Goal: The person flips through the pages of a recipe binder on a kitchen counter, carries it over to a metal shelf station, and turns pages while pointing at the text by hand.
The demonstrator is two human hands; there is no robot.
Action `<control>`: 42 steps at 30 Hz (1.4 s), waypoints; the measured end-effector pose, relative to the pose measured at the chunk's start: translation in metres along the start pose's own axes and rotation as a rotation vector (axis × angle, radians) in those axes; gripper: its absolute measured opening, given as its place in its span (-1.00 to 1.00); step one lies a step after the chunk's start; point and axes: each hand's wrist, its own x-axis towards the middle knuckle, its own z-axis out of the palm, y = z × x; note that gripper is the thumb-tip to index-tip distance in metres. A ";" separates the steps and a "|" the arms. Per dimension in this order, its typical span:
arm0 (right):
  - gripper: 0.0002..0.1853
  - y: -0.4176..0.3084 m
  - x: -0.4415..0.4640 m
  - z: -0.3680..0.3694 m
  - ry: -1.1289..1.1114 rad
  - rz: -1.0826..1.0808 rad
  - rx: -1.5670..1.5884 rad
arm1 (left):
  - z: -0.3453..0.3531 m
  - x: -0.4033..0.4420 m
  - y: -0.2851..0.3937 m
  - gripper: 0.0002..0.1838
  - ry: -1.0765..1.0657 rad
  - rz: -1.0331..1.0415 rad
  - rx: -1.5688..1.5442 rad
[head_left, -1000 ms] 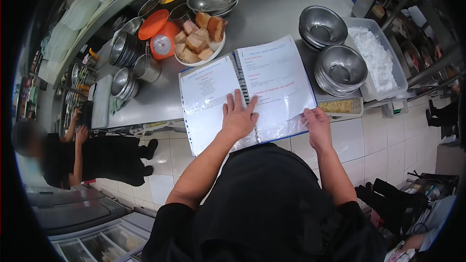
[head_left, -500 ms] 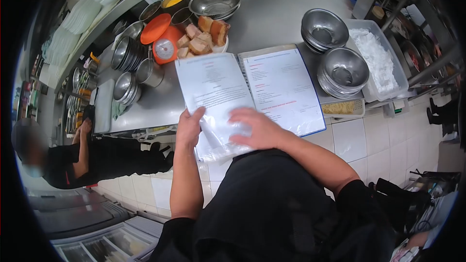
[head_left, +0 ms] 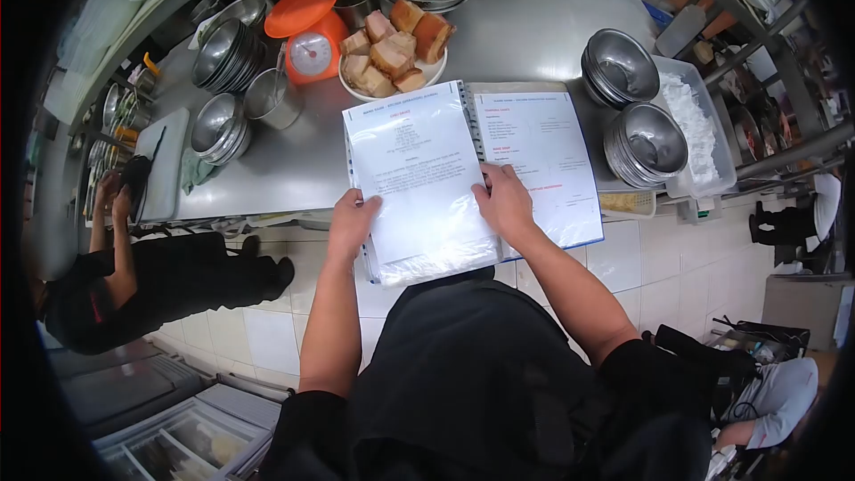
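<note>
A binder [head_left: 419,183] of printed pages in plastic sleeves lies open in front of me, its far part over the counter edge. My left hand [head_left: 353,221] grips the left side of the left-hand pages, thumb on top. With its thumb on the right edge of those same pages, my right hand [head_left: 506,200] holds them near the binder's middle. The right-hand page [head_left: 543,147] lies flat, with red headings. Just beyond the binder sits a white bowl [head_left: 434,74] of thick meat chunks [head_left: 392,53].
On the steel counter [head_left: 534,13] stand an orange scale [head_left: 313,49], a metal pot [head_left: 272,100] and stacked steel bowls [head_left: 646,142]. A plastic tub of white powder [head_left: 695,125] is at right. Another person [head_left: 134,285] works at far left.
My right hand, blurred over the left page earlier, has moved right and now holds that page's right edge. The view has shifted, and the page lies flatter.
</note>
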 end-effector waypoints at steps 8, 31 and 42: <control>-0.75 0.013 0.021 0.012 0.059 0.169 0.247 | -0.003 0.005 -0.006 -0.76 -0.051 0.060 -0.205; -0.50 -0.014 0.105 -0.009 0.117 -0.125 0.130 | 0.003 -0.021 0.036 -0.81 -0.307 0.343 -0.208; -0.70 -0.062 0.170 -0.055 -0.084 -0.630 0.191 | 0.003 -0.054 0.083 -0.75 -0.177 0.417 0.251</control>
